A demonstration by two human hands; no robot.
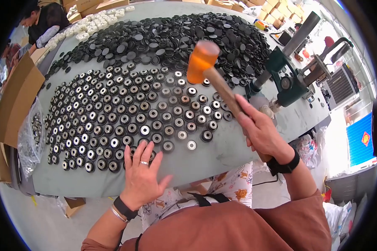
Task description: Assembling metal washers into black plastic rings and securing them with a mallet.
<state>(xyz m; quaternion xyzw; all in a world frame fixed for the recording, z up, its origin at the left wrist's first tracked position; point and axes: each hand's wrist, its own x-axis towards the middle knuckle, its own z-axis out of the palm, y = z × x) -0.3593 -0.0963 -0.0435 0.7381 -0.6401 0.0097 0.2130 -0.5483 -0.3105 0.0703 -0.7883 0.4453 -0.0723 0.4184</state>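
Note:
My right hand (pixel 262 127) is closed round the wooden handle of a mallet (pixel 203 62) with an orange head, raised over the right side of the rows of parts. Slight blur softens the mallet head. Fingers spread, my left hand (pixel 143 175) rests at the near edge of the rows, its fingertips touching or just over a few parts. Those parts are black round caps with bearing-like metal rings (pixel 114 143) set in them, standing in many rows on the grey-green table (pixel 222 161).
A heap of loose black caps (pixel 155 42) covers the table's far side. At the right stands a dark green hand press (pixel 291 79). White parts (pixel 92 25) lie at the far left, near another person (pixel 46 23). An open cardboard box (pixel 19 100) and a plastic bag (pixel 30 140) border the left edge.

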